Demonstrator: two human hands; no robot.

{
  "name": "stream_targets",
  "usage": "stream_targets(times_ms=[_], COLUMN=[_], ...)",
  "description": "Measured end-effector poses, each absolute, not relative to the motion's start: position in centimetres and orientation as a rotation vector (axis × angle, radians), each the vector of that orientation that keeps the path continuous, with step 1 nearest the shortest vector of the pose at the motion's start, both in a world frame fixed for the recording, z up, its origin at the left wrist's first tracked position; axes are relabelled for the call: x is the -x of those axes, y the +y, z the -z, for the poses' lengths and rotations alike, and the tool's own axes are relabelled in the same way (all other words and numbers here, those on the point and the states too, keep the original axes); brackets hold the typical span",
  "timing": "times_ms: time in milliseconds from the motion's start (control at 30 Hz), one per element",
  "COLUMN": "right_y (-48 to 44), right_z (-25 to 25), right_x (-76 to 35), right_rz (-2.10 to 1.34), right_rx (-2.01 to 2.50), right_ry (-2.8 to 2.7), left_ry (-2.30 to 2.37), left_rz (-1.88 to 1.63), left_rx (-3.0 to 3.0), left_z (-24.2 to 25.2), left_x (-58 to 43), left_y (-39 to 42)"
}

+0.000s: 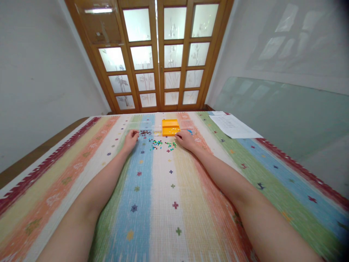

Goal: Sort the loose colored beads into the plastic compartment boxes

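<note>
My left hand [132, 136] rests on the cloth at the left edge of a clear box holding dark bead-like pieces [145, 133]. Its fingers are bent and pressed together; what they hold, if anything, is too small to see. By the near right corner of an orange-yellow open box [171, 124] is my right hand [184, 138], its fingertips pinched and their contents hidden. Pale bits lie inside that box. Loose blue, green and dark beads [156, 143] are scattered between the hands, with a mostly green group [171, 145] nearer the right one.
Between the dark beads and the orange-yellow box stands a small clear container [157, 131] with yellowish bits. Blue pieces [190, 131] lie in another clear box behind my right hand. White paper sheets [233, 126] lie far right on the striped tablecloth [163, 203].
</note>
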State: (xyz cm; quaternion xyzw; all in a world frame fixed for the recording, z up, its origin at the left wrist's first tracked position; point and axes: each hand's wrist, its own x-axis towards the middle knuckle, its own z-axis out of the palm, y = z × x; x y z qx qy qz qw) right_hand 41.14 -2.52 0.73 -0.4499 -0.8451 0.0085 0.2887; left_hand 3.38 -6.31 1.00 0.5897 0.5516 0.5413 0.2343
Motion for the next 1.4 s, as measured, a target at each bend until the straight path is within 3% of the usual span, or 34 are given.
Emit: stream_targets(times_ms=[267, 800, 1400], right_y=[-2.7, -2.7, -2.7], right_z=[-0.9, -0.9, -0.8], right_x=[-41.2, -41.2, -41.2], right_rz=[-0.007, -0.022, -0.037], right_rx=[1.163, 1.169, 1.186], right_ry=[-2.258, -2.261, -2.257], left_ry=[1.655, 1.772, 1.189], left_rz=[-1.833, -1.556, -0.506], left_rx=[-1.379, -1.424, -2.349], left_z=[-0.4, -0.1, -4.2], left_x=[-0.6, -0.1, -6.3], left_y=[-5.1, -5.3, -10.1])
